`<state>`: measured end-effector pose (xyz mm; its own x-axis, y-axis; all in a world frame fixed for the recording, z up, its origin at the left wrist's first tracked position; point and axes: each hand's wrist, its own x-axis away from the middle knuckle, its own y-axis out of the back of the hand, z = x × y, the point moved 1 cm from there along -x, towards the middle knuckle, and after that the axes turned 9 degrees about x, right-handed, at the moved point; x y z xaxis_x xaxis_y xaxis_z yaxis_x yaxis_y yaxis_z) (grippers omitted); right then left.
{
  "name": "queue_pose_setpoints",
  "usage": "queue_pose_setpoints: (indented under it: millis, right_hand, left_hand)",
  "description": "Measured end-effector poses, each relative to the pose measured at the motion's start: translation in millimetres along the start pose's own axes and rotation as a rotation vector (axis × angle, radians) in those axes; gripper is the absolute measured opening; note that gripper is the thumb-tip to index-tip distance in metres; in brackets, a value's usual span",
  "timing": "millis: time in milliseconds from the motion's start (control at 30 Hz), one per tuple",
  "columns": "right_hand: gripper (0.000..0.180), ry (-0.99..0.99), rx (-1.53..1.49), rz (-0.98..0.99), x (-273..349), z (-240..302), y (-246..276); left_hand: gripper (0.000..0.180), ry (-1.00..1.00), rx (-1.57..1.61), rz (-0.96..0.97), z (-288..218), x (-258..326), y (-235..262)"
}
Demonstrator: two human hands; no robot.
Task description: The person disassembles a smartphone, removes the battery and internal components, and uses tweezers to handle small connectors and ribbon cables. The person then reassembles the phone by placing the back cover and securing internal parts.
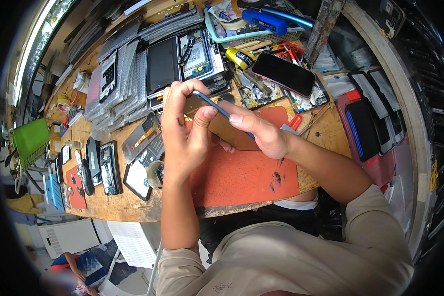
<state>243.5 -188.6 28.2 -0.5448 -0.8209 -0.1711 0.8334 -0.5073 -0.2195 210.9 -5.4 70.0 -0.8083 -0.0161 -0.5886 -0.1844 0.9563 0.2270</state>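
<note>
Between my two hands a smartphone [230, 132] with a blue edge is held tilted above the mat, its glossy face brownish with reflections. My left hand [183, 130] grips one end, with the fingers curled over the top edge and the thumb bent against it. At the other end, my right hand [264, 134] has its thumb along the blue edge and fingertips showing underneath. An orange-red mat [241, 185] with dark smudges lies below the phone. To the left of my left wrist are opened phone parts [145, 167].
Stacked bubble-wrap sleeves [126, 86] and an opened tablet [195, 54] fill the bench's back left. A black-screened phone [284, 74] rests on parts at the back right, near a tool basket [293, 35]. More phones [362, 128] lie far right. Another person [79, 271] sits lower left.
</note>
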Motion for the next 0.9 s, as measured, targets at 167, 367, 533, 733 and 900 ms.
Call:
queue_pose_setpoints:
  millis: [167, 367, 533, 733, 900]
  right_hand:
    - [0.057, 0.005, 0.014, -0.015, 0.9, -1.1, -1.5]
    - [0.061, 0.008, -0.02, -0.043, -1.7, -1.3, -1.1]
    - [0.063, 0.01, 0.016, -0.04, -1.0, 1.6, 1.5]
    - [0.062, 0.021, 0.04, -0.064, -0.9, 4.0, -1.9]
    - [0.062, 0.016, 0.071, -0.055, -0.2, 6.2, 0.2]
  left_hand:
    - [0.027, -0.013, 0.019, -0.007, 1.0, 0.2, -2.0]
    - [0.026, 0.002, 0.056, -0.008, 1.9, -1.3, -2.0]
    - [0.025, 0.073, 0.068, -0.021, 0.1, -0.4, -1.0]
    - [0.026, 0.057, 0.071, -0.019, -2.3, -1.3, -2.4]
    - [0.027, 0.051, 0.066, -0.027, -2.9, -1.0, -3.8]
